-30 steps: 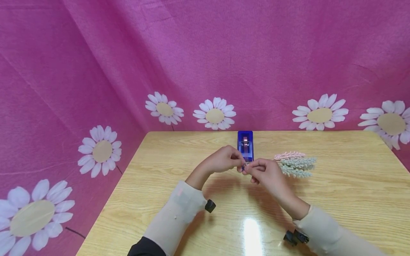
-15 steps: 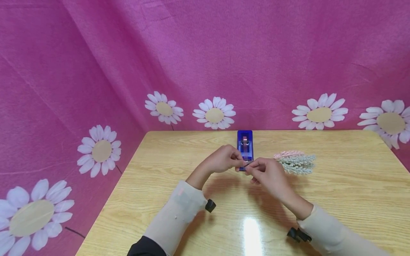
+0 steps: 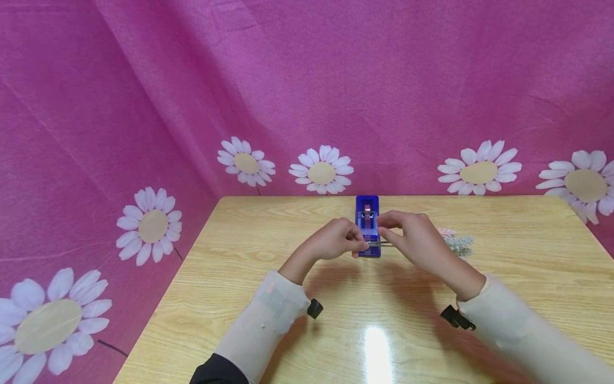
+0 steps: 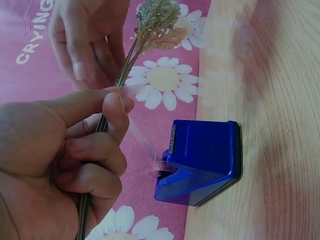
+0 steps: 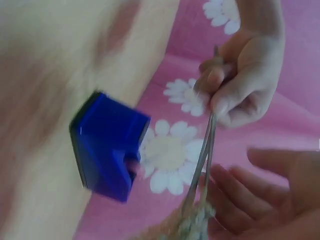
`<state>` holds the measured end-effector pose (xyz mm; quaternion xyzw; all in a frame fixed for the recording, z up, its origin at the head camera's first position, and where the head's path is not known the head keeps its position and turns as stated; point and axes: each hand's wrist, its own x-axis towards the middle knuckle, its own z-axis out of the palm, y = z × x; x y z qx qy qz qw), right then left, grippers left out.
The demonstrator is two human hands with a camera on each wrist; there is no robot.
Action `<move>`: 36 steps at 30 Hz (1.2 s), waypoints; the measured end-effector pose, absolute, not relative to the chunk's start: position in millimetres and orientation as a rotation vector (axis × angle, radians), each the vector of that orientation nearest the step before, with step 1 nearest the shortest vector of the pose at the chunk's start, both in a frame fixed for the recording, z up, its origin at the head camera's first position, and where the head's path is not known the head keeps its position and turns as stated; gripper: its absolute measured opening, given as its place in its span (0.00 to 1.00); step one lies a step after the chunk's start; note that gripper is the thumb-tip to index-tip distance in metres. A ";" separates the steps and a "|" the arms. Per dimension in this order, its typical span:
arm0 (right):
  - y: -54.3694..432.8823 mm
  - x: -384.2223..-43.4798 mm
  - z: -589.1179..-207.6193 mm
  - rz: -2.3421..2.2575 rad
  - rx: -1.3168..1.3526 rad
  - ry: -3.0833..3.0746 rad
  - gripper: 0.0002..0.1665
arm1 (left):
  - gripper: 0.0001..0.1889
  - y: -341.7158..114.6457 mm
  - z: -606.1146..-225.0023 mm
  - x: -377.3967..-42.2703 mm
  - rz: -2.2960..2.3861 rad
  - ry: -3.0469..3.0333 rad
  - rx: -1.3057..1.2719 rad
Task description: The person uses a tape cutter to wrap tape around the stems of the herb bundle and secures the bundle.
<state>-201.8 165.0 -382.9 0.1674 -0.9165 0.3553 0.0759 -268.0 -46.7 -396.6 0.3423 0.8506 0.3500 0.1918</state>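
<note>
My left hand (image 3: 338, 239) pinches the thin stems (image 4: 127, 65) of a small bunch of artificial flowers (image 3: 460, 245) between thumb and fingers. In the left wrist view, pink and pale green flower heads (image 4: 159, 17) top the stems. A blue tape dispenser (image 3: 368, 202) stands just beyond the hands. From its roll, a strip of clear tape (image 4: 141, 136) stretches up to the left fingertips at the stems. My right hand (image 3: 419, 240) hovers beside the stems, its fingers apart and loosely bent, holding nothing; the right wrist view shows its fingers (image 5: 245, 195) extended.
The wooden table (image 3: 249, 229) carries the dispenser near its back edge. A pink cloth (image 3: 384, 96) printed with white daisies hangs behind and to the left. Small black wrist cameras (image 3: 314, 309) sit on both sleeves.
My right hand has let go of the stems by the left fingertips and moved right and slightly up, its fingers spreading. The left hand keeps its grip in the same place.
</note>
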 end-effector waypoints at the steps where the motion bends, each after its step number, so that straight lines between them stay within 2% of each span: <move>1: 165.5 -203.6 -382.6 1.017 0.519 -2.796 0.16 | 0.13 -46.5 -396.5 -267.8 0.982 2.390 0.959; 5: 166.9 -208.5 -383.6 0.889 0.580 -2.977 0.19 | 0.12 -45.8 -397.0 -266.8 0.993 2.392 0.933; 13: 165.6 -210.0 -393.4 0.963 0.585 -3.030 0.22 | 0.11 -44.1 -400.0 -265.8 1.020 2.423 0.901; 23: 155.1 -207.1 -404.6 0.923 0.547 -2.911 0.16 | 0.09 -41.8 -401.1 -264.4 1.021 2.434 0.870; 32: 153.4 -205.8 -407.3 0.802 0.558 -2.846 0.15 | 0.07 -43.4 -403.0 -267.6 1.034 2.399 0.829; 36: 152.1 -205.0 -406.5 0.787 0.560 -2.822 0.14 | 0.11 -42.5 -401.8 -267.3 0.971 2.422 0.795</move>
